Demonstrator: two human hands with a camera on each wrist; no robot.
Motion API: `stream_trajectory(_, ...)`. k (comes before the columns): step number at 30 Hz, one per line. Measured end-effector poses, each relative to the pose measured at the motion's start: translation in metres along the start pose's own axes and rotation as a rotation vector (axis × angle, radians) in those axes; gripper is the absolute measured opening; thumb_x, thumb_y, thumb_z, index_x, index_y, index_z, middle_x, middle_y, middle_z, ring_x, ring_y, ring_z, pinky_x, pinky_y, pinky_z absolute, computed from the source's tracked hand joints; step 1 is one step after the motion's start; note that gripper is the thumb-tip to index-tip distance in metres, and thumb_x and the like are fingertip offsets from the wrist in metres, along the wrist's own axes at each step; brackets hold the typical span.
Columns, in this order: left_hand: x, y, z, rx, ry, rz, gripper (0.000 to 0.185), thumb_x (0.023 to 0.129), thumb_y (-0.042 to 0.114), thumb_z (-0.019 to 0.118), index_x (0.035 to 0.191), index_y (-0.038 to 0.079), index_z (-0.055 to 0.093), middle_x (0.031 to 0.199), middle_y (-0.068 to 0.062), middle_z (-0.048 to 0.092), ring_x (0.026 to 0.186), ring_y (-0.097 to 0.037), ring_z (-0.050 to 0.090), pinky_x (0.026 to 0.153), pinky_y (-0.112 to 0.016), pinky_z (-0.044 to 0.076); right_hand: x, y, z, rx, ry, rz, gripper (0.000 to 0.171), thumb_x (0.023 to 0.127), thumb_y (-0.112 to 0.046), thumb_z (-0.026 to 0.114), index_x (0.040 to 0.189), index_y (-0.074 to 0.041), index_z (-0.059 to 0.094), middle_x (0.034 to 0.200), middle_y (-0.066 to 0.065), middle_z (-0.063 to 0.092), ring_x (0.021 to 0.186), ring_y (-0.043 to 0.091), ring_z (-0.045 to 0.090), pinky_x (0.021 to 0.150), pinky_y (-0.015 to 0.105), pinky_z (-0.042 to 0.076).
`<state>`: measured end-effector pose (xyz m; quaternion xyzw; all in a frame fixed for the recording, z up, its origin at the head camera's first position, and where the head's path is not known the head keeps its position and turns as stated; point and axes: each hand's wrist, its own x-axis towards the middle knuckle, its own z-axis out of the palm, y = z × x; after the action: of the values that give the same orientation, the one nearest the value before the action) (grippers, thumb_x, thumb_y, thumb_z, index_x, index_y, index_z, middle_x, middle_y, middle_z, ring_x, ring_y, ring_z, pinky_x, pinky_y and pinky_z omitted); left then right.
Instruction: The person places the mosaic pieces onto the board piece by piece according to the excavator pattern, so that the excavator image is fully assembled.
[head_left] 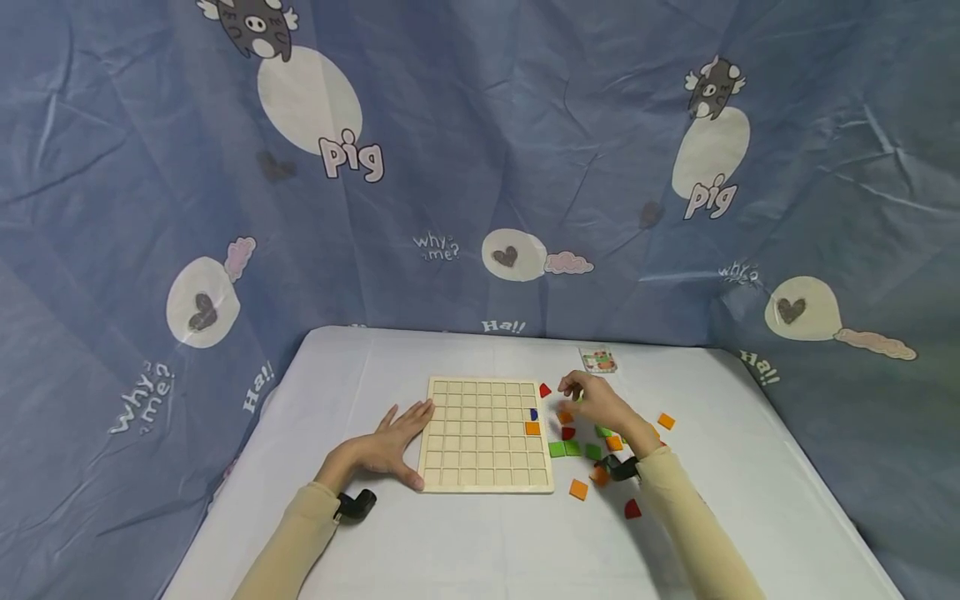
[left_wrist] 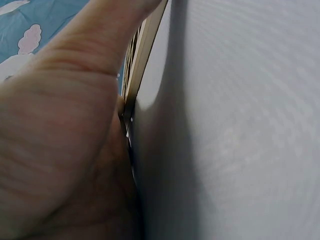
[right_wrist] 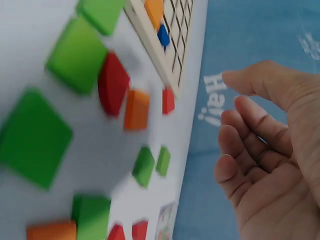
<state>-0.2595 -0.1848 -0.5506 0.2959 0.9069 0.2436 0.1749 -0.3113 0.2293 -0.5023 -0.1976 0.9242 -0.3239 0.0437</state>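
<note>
Sleeves (head_left: 697,521) of pale beige are seen nearest, at the lower edge of the head view. The far side is filled by a blue cloth (head_left: 450,167) with pale printed figures and lettering. Before it, the desk (head_left: 450,546) is covered in white, and near its middle a pale board (head_left: 487,489) is laid flat, its face divided into a square grid.

The left hand (head_left: 386,447) is set at the board's left edge, fingertips touching it and thumb at the near corner; its grip is spread apart. The right hand (head_left: 600,403) is held over the desk, just right of the board; its grip is bent loosely, and thumb and fingertips are seen apart in the right wrist view. A black camera (head_left: 357,505) is worn on each wrist. At the back of the desk, a printed card (head_left: 597,360) is placed.

Right of the board, orange tiles (head_left: 578,489) and green tiles (head_left: 573,448) are scattered, some partly hidden; two green ones are placed side by side. One orange tile (head_left: 532,428) is set in the grid's right column. Red pieces (head_left: 633,508) with a rounded edge are spread among them. Smallest, a blue piece (head_left: 534,414) is seated in the grid, just beyond the orange tile.
</note>
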Motion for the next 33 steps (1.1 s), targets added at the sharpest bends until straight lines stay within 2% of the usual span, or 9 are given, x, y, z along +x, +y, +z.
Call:
stream_trajectory(5, -0.001, 0.001, 0.000, 0.001, 0.002, 0.003, 0.134, 0.061, 0.058, 0.083, 0.155, 0.004, 0.005, 0.163, -0.012, -0.002, 0.151, -0.032, -0.002, 0.118, -0.060, -0.010, -0.001, 0.012, -0.012, 0.000, 0.024, 0.031, 0.031, 0.085, -0.015, 0.073, 0.108, 0.002, 0.061, 0.098, 0.011, 0.064, 0.081, 0.017, 0.056, 0.071, 0.031, 0.049)
stream_trajectory(10, -0.001, -0.001, 0.001, -0.008, 0.002, 0.005, 0.135, 0.060, 0.060, 0.083, 0.155, 0.005, 0.004, 0.164, -0.011, -0.003, 0.151, -0.031, -0.003, 0.118, -0.059, -0.012, 0.000, 0.024, -0.014, 0.002, 0.020, 0.098, 0.030, 0.082, -0.013, 0.074, 0.105, 0.001, 0.061, 0.095, 0.015, 0.063, 0.080, 0.018, 0.054, 0.067, 0.029, 0.047)
stream_trajectory(22, -0.002, -0.001, 0.001, -0.028, 0.008, 0.017, 0.134, 0.061, 0.058, 0.084, 0.155, 0.005, 0.004, 0.163, -0.012, -0.003, 0.151, -0.031, -0.003, 0.117, -0.059, -0.012, 0.005, 0.042, -0.005, -0.062, -0.039, 0.195, 0.028, 0.079, -0.013, 0.077, 0.101, -0.002, 0.062, 0.090, 0.008, 0.062, 0.079, 0.018, 0.054, 0.069, 0.031, 0.049)
stream_trajectory(33, -0.002, -0.001, 0.000, -0.022, 0.008, 0.020, 0.133, 0.062, 0.056, 0.084, 0.155, 0.005, 0.004, 0.164, -0.010, -0.003, 0.151, -0.030, -0.004, 0.118, -0.059, -0.012, 0.008, 0.050, 0.002, -0.075, -0.022, 0.198, 0.023, 0.080, -0.010, 0.076, 0.098, -0.003, 0.064, 0.092, 0.007, 0.065, 0.082, 0.016, 0.058, 0.075, 0.033, 0.054)
